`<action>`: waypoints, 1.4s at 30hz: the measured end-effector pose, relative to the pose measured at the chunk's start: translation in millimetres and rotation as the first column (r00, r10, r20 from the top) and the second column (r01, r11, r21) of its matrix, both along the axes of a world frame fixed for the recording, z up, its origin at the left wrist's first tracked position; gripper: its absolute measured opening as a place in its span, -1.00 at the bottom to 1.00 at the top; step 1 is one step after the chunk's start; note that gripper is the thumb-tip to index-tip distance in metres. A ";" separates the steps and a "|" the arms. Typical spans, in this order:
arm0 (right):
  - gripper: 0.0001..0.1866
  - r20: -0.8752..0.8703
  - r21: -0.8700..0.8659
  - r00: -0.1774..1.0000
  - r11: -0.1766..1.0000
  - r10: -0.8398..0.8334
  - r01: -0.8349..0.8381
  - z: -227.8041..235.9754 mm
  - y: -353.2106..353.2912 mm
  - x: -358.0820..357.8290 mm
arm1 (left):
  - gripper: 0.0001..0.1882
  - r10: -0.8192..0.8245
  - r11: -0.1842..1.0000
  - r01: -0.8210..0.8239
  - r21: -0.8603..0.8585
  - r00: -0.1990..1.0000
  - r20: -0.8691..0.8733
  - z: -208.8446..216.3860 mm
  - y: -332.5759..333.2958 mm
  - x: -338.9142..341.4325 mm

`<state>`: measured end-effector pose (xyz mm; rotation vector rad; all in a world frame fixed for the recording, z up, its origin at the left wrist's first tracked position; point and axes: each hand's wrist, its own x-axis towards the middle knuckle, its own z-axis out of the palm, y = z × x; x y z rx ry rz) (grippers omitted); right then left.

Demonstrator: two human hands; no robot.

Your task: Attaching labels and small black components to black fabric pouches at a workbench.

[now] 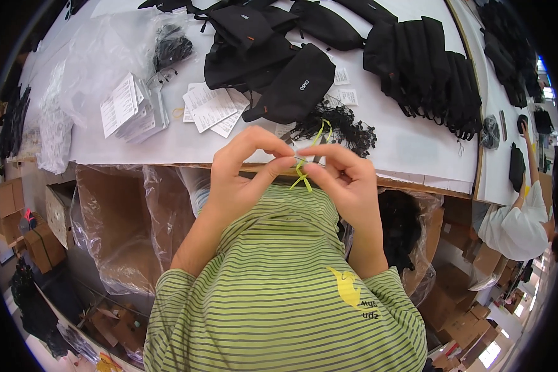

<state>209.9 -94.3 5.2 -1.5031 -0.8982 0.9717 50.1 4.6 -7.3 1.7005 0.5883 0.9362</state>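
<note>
My left hand [245, 167] and my right hand [347, 180] meet over the near edge of the table, thumbs and index fingers pinched. Stretched between the fingertips is a thin dark cord [302, 159]; its ends are hidden by the fingers. A yellow-green ribbon [302, 180] hangs beside the cord, close to the right fingertips. I cannot tell whether the ribbon is fastened to it. Just beyond the hands lies a tangled heap of thin black cords [350, 131] with small tips. Next to that heap, a black pouch [299, 84] rests on the table.
More black pouches [245, 28] pile up behind, and a row of them [409, 62] lies at the right. Printed paper slips [211, 106], a stack of labels [127, 108] and clear plastic bags [96, 74] are at left. Plastic-lined cartons [121, 217] stand below. A co-worker [514, 226] works at far right.
</note>
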 end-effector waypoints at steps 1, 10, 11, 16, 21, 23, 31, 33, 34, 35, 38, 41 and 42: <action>-0.88 0.088 -0.033 0.987 0.991 0.133 -0.130 -2.5 0.0 -0.2 | -0.90 -0.016 1.000 0.016 0.015 1.000 0.002 1.5 2.0 2.1; -0.91 -0.208 -0.075 0.975 0.993 0.075 -0.093 -20.2 -5.6 -0.8 | -0.78 0.183 0.978 -0.208 -0.030 0.910 -0.371 -65.8 61.4 -7.6; -0.91 -0.208 -0.077 0.975 0.993 0.074 -0.092 -25.8 -5.4 -0.9 | -0.77 0.191 0.981 -0.186 0.056 0.866 -0.463 -69.7 61.2 -9.8; -0.90 -0.291 -0.061 0.956 0.998 -0.036 0.019 -48.9 -6.5 -1.9 | -0.77 0.061 0.996 -0.078 -0.032 0.924 -0.377 -56.1 39.6 -18.6; -0.89 -0.297 -0.110 0.954 0.994 -0.038 0.005 -62.1 -7.7 -8.8 | -0.75 -0.091 0.994 0.061 -0.089 0.917 -0.388 -45.8 11.6 -31.5; -0.89 -0.289 -0.116 0.957 0.993 -0.029 -0.004 -64.6 -6.9 -11.5 | -0.75 -0.050 0.995 0.006 -0.103 0.898 -0.438 -46.7 6.6 -36.4; -0.88 -0.243 -0.160 0.970 0.985 0.023 -0.063 -59.6 -1.5 -19.8 | -0.72 0.069 0.992 0.021 0.126 0.739 -0.670 -82.5 -4.9 -51.5; -0.88 -0.242 -0.160 0.970 0.985 0.026 -0.067 -61.6 -1.3 -20.4 | -0.74 0.082 0.987 0.031 0.156 0.743 -0.664 -87.2 -6.3 -50.0; -0.88 -0.239 -0.158 0.971 0.985 0.026 -0.065 -62.3 -1.1 -20.5 | -0.77 0.091 0.981 0.045 0.187 0.748 -0.657 -89.2 -7.2 -49.1; -0.88 -0.239 -0.159 0.971 0.985 0.028 -0.068 -62.6 -0.9 -20.8 | -0.77 0.093 0.982 0.042 0.186 0.748 -0.658 -90.9 -8.6 -48.0; -0.89 -0.243 -0.167 0.970 0.984 0.021 -0.063 -63.1 -0.4 -21.4 | -0.81 0.151 0.964 0.032 0.262 0.749 -0.646 -95.3 -11.7 -44.6; -0.88 -0.241 -0.165 0.970 0.984 0.024 -0.065 -63.4 -0.5 -21.4 | -0.85 0.163 0.956 0.033 0.291 0.764 -0.624 -99.5 -12.2 -43.0; -0.89 -0.249 -0.155 0.968 0.986 0.023 -0.063 -65.6 -0.8 -21.7 | -0.87 0.163 0.956 0.028 0.292 0.776 -0.609 -101.2 -12.0 -42.9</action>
